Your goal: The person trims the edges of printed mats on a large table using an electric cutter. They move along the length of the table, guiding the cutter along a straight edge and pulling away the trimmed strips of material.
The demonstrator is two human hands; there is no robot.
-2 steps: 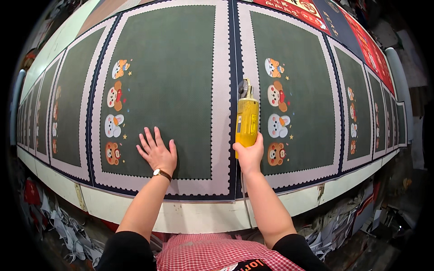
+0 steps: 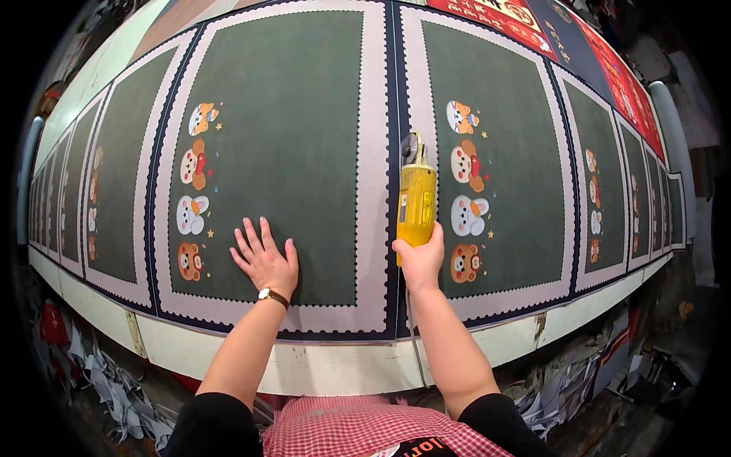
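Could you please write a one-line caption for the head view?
Right hand runs a yellow cutter between printed mats; left hand presses flat.

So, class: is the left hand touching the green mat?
Touching. The head view shows the left hand lying flat, fingers spread, on the green mat, with no gap beneath the palm.

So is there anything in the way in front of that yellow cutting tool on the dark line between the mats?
Nothing visible. The right hand holds the yellow handheld electric cutter on the dark navy strip between two green printed mats; the strip ahead lies bare. The left hand presses flat on the left green mat, well aside.
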